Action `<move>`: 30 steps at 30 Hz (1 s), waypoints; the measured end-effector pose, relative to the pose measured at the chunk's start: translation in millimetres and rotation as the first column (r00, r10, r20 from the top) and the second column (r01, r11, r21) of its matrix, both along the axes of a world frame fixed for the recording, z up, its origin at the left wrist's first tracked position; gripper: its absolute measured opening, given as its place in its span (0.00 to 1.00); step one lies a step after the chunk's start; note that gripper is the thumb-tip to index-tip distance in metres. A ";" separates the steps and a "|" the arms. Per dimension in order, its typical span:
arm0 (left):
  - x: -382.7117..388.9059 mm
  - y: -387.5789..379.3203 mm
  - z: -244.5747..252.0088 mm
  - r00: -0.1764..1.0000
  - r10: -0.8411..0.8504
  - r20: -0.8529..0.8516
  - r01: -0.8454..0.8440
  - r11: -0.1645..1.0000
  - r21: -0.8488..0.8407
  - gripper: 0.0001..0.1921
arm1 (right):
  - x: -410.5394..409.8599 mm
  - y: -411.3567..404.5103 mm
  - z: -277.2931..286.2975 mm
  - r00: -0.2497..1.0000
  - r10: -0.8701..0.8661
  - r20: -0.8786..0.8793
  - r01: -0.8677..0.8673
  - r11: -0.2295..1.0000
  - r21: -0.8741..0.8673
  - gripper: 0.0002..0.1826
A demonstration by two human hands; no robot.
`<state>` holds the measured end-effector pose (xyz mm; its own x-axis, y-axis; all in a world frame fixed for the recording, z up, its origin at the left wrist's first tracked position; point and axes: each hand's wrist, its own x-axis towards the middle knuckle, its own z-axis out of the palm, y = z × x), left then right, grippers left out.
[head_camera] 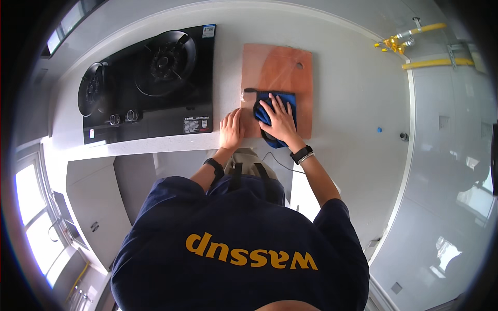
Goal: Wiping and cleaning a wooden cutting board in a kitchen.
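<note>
An orange-brown cutting board (278, 70) with a hole near its upper right corner lies flat on the light countertop (342, 101). On its lower part is a blue cloth (290, 101) with black edging and a dark loop. My right hand (278, 120) presses down on the cloth, fingers spread, and covers much of it. The cloth's lower end reaches past the board toward the counter's front edge. My left hand (232, 128) rests against the board's left edge, fingers extended and nearly together, with no loose item visible in it.
A black two-burner gas hob (163, 93) with two knobs is set into the counter on the left. Yellow gas pipes (424, 29) run along the wall at upper right. A small blue cap (379, 130) and a dark round fitting (404, 136) are at the right.
</note>
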<state>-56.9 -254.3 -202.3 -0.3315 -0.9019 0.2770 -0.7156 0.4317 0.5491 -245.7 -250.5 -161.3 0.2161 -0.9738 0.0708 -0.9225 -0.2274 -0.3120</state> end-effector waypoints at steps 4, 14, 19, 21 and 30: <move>-2.5 -1.9 -2.9 1.000 -0.008 -0.019 0.010 0.998 0.062 0.27 | -14.3 -39.2 -6.5 0.998 -0.053 -0.015 0.053 0.999 -0.011 0.34; 0.3 1.5 -6.6 0.995 0.003 0.104 -0.015 0.994 0.112 0.31 | -77.3 -174.8 -26.6 0.922 -0.386 -0.032 0.386 0.922 -0.006 0.37; 0.5 -0.3 -2.9 0.994 -0.001 0.109 -0.012 0.992 0.123 0.33 | -79.1 -191.4 -26.4 0.884 -0.465 -0.047 0.467 0.883 0.040 0.39; 0.4 -0.5 -2.7 0.995 -0.002 0.104 -0.010 0.993 0.121 0.33 | -69.5 -183.4 -26.1 0.885 -0.462 -0.056 0.464 0.886 0.014 0.41; -3.6 -0.9 -1.8 0.993 0.015 0.115 -0.026 0.995 0.099 0.32 | 16.3 -33.5 -5.8 1.000 0.021 0.022 -0.022 0.999 0.040 0.37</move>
<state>-60.5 -255.2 -204.1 -0.3368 -0.9301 0.1466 -0.7842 0.3632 0.5031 -229.4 -283.9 -167.2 0.2357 -0.9711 0.0366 -0.9104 -0.2339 -0.3414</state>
